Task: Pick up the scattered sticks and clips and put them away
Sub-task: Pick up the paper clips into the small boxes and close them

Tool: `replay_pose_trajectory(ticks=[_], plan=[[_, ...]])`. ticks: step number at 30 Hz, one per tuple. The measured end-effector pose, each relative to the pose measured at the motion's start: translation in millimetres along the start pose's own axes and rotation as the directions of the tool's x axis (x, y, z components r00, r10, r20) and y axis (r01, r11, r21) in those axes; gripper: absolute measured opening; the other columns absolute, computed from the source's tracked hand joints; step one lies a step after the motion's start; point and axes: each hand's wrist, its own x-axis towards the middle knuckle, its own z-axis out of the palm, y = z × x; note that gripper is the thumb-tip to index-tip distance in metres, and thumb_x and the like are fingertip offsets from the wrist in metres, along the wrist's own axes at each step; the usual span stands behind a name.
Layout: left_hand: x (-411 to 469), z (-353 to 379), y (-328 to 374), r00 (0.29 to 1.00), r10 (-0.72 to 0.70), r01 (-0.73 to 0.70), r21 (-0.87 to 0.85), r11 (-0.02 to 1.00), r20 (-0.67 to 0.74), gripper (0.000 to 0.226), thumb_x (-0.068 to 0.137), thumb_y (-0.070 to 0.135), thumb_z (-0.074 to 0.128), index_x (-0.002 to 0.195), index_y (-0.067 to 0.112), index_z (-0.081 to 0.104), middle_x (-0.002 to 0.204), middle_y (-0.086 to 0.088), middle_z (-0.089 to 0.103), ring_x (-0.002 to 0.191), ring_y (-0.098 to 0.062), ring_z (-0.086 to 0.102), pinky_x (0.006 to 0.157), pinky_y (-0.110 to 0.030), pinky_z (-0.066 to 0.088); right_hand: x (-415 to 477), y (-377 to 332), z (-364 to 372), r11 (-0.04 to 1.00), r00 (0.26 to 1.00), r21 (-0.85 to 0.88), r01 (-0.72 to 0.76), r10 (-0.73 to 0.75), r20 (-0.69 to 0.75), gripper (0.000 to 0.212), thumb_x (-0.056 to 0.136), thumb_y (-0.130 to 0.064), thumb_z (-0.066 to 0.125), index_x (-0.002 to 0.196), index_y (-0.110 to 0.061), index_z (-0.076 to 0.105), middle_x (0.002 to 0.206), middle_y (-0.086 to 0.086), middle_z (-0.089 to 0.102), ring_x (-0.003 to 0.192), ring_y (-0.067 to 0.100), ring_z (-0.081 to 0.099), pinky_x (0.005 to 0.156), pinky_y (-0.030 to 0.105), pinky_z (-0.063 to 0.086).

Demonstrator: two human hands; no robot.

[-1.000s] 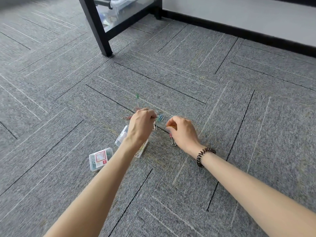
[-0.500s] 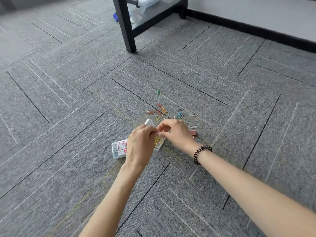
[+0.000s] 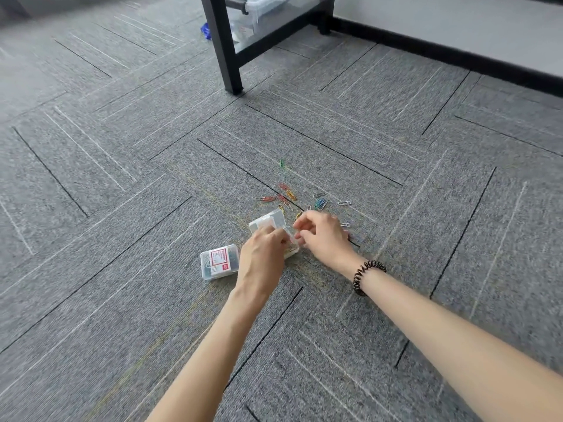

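A small open clear box (image 3: 269,221) lies on the grey carpet with yellowish clips inside. My left hand (image 3: 264,252) curls its fingers over the box's near left edge. My right hand (image 3: 323,236) hovers at the box's right edge with curled fingertips; blur hides whether anything is between them. Several coloured paper clips (image 3: 286,194) lie scattered just beyond the box, among them a green one (image 3: 282,163), blue ones (image 3: 320,203) and a white one (image 3: 344,203). A second, closed clear box with a red label (image 3: 219,261) sits left of my left hand.
A black table leg (image 3: 227,56) stands on the carpet at the far middle, with a clear storage bin (image 3: 268,9) on the shelf behind it and a blue object (image 3: 206,30) beside it. A black baseboard (image 3: 457,57) runs along the far right wall.
Both hands came back from the scattered clips to the open clear box and now meet over it. The view shifted, so the boxes and clips sit further right in the picture.
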Motion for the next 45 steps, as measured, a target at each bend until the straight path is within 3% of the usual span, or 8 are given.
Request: replay_pose_trajectory(ticks=[12, 18, 22, 24, 26, 30, 37, 45], plan=[[-10.3, -0.4, -18.6, 0.991, 0.135, -0.135, 0.027, 0.990, -0.007, 0.017, 0.083, 0.037, 0.071, 0.094, 0.024, 0.071, 0.099, 0.008, 0.066, 0.090, -0.012, 0.058, 0.072, -0.030, 0.052, 14.4, 3.5, -13.2, 0.967, 0.993, -0.228, 0.116, -0.117, 0.009, 0.020, 0.092, -0.001, 0.046, 0.097, -0.013, 0.062, 0.103, 0.000, 0.061, 0.087, 0.011, 0.059, 0.075, 0.028, 0.053], [-7.0, 2.4, -29.5, 0.996, 0.092, -0.092, 0.069, 0.993, 0.010, 0.008, 0.087, 0.023, 0.066, 0.089, 0.015, 0.068, 0.099, 0.002, 0.066, 0.086, -0.016, 0.061, 0.070, -0.034, 0.056, 37.1, 4.3, -11.4, 0.943, 0.987, -0.298, 0.151, -0.160, -0.005, 0.022, 0.093, 0.000, 0.043, 0.099, -0.012, 0.060, 0.104, 0.000, 0.058, 0.087, 0.012, 0.057, 0.074, 0.030, 0.053], [5.2, -3.1, -44.9, 0.998, 0.038, -0.032, 0.110, 0.993, -0.052, 0.007, 0.087, 0.020, 0.066, 0.089, 0.014, 0.067, 0.098, 0.000, 0.067, 0.084, -0.018, 0.064, 0.066, -0.034, 0.056, 51.3, -1.9, -1.5, 0.884, 0.965, -0.391, 0.257, -0.257, 0.051, 0.030, 0.091, 0.005, 0.043, 0.109, -0.013, 0.058, 0.111, -0.002, 0.054, 0.091, 0.006, 0.048, 0.067, 0.011, 0.039], [12.2, -7.0, -53.5, 0.996, -0.010, 0.021, 0.135, 0.991, -0.084, 0.007, 0.088, 0.020, 0.066, 0.090, 0.014, 0.068, 0.098, 0.001, 0.067, 0.082, -0.018, 0.063, 0.064, -0.031, 0.053, 58.4, -7.8, 6.4, 0.854, 0.942, -0.399, 0.335, -0.320, 0.105, 0.042, 0.087, 0.010, 0.040, 0.119, -0.012, 0.056, 0.121, 0.000, 0.052, 0.107, 0.009, 0.046, 0.089, 0.021, 0.044], [18.5, -9.3, -61.2, 0.994, -0.042, 0.057, 0.149, 0.987, -0.104, 0.007, 0.089, 0.020, 0.065, 0.091, 0.014, 0.068, 0.099, 0.000, 0.066, 0.083, -0.020, 0.063, 0.064, -0.033, 0.054, 65.4, -14.2, 15.3, 0.811, 0.919, -0.433, 0.395, -0.350, 0.183, 0.059, 0.082, 0.015, 0.037, 0.133, -0.014, 0.047, 0.141, 0.001, 0.042, 0.132, 0.013, 0.034, 0.114, 0.035, 0.028], [27.0, -7.5, -73.0, 0.991, -0.080, 0.095, 0.147, 0.985, -0.103, 0.013, 0.090, 0.024, 0.063, 0.098, 0.015, 0.066, 0.100, 0.000, 0.064, 0.085, -0.021, 0.063, 0.068, -0.039, 0.056, 73.2, -24.4, 29.5, 0.731, 0.869, -0.491, 0.473, -0.297, 0.395, 0.084, 0.078, 0.019, 0.033, 0.149, -0.022, 0.020, 0.157, -0.008, 0.010, 0.145, 0.010, 0.006, 0.119, 0.038, 0.009], [29.5, -4.4, -64.2, 0.991, -0.015, 0.029, 0.102, 0.994, -0.132, 0.021, 0.088, 0.026, 0.064, 0.105, 0.015, 0.062, 0.103, 0.000, 0.059, 0.089, -0.015, 0.057, 0.073, -0.031, 0.053, 59.8, -0.7, 24.6, 0.639, 0.835, -0.548, 0.539, -0.490, 0.250, 0.040, 0.083, 0.005, 0.052, 0.121, -0.008, 0.056, 0.125, 0.005, 0.055, 0.110, 0.015, 0.052, 0.098, 0.028, 0.043], [85.4, 2.6, -37.9, 0.991, 0.099, -0.095, 0.040, 0.995, -0.095, 0.022, 0.093, 0.009, 0.057, 0.114, 0.013, 0.062, 0.110, -0.002, 0.060, 0.097, -0.014, 0.054, 0.083, -0.028, 0.051, 57.1, 17.7, -13.4, 0.806, 0.929, -0.481, 0.345, -0.365, 0.055, 0.038, 0.084, 0.013, 0.046, 0.113, -0.006, 0.061, 0.113, 0.003, 0.059, 0.097, 0.013, 0.055, 0.089, 0.024, 0.046]])
